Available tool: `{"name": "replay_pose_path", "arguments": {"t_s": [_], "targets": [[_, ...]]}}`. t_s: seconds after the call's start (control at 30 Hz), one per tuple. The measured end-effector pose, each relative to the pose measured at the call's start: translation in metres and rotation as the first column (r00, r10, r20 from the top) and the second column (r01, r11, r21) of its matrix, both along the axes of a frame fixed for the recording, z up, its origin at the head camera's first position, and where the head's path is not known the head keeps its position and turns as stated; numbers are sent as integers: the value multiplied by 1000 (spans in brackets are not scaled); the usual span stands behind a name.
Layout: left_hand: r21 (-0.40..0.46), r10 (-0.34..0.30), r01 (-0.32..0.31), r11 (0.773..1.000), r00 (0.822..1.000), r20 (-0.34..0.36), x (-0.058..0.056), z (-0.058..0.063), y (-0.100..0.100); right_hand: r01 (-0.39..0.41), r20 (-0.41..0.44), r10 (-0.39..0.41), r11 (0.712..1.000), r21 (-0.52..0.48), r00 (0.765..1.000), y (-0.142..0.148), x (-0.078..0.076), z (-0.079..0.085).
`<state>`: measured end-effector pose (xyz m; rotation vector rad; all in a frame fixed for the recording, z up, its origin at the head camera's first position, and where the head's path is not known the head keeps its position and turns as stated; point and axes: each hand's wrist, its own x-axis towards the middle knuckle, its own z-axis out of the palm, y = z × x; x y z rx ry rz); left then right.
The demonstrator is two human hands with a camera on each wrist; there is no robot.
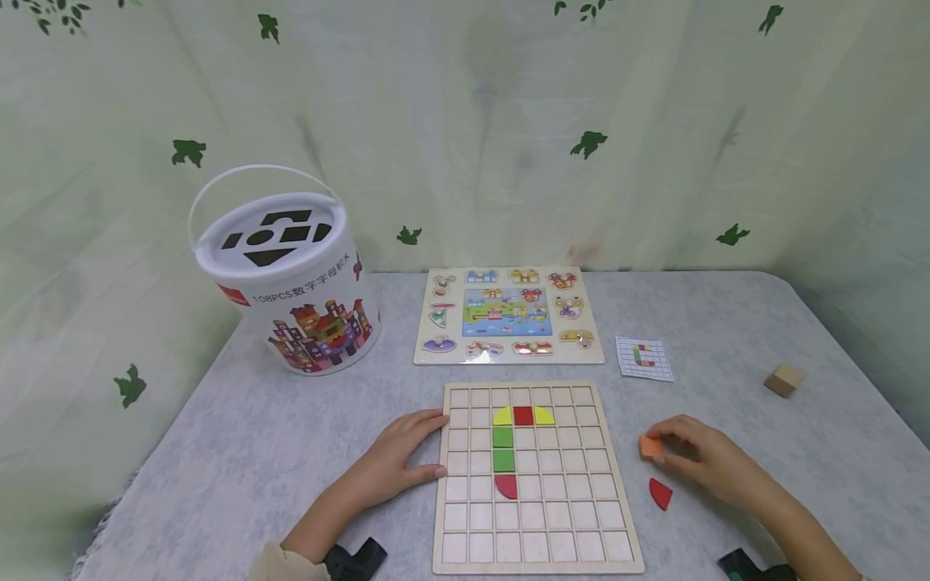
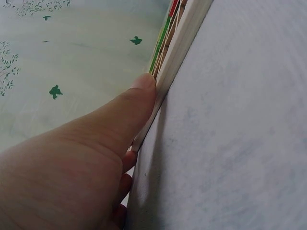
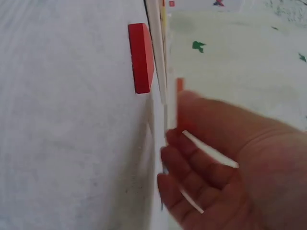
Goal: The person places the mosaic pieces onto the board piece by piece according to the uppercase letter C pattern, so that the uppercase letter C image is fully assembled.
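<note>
A wooden grid board [image 1: 538, 557] lies flat on the table. Set into its squares are a yellow quarter-round [image 1: 503, 416], a red square [image 1: 523, 415], another yellow quarter-round [image 1: 543, 415], two green squares [image 1: 503, 449] and a red quarter-round [image 1: 507, 486]. Against the board's left edge rests my left hand [image 1: 395, 456], thumb and fingers extended and touching the rim. To the right of the board, my right hand [image 1: 715, 464] pinches an orange square block [image 1: 650, 448] between thumb and fingers. Just below that hand, a loose red quarter-round [image 1: 660, 494] lies on the table.
Behind the board lies a knobbed picture puzzle [image 1: 508, 349]. A small pattern card [image 1: 657, 369] sits to its right, and a plain wooden block [image 1: 784, 380] farther right. At the back left stands a white block bucket [image 1: 291, 282] with a slotted lid and raised handle.
</note>
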<state>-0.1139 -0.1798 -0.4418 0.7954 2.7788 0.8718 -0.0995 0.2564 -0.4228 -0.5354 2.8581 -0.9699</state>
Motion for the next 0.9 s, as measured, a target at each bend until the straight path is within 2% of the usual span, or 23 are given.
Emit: {"name": "replay_pose_path", "arguments": {"t_s": [0.13, 0.23, 0.37, 0.47, 0.63, 0.77, 0.9], "targets": [[-2, 1, -1, 1000, 1000, 7, 0, 0, 0, -58, -106, 51, 997, -60, 993, -15, 7, 13], [-1, 3, -3, 1000, 1000, 12, 0, 0, 0, -117, -211, 92, 987, -110, 973, -33, 13, 22], [-1, 6, -6, 1000, 1000, 13, 0, 0, 0, -198, -279, 148, 967, -160, 949, -60, 18, 27], [-1, 8, -8, 1000, 1000, 15, 1, 0, 0, -244, -267, 191, 952, -184, 945, -80, 21, 24], [-2, 10, -10, 1000, 1000, 24, 1, 0, 0, -285, -157, 255, 934, -214, 954, -106, 20, 9], [-5, 11, -11, 1000, 1000, 22, 1, 0, 0, -303, -82, 292, 935, -186, 953, -117, 18, -5], [-6, 11, -11, 1000, 1000, 21, 1, 0, 0, -302, -75, 293, 939, -166, 953, -122, 17, -13]]}}
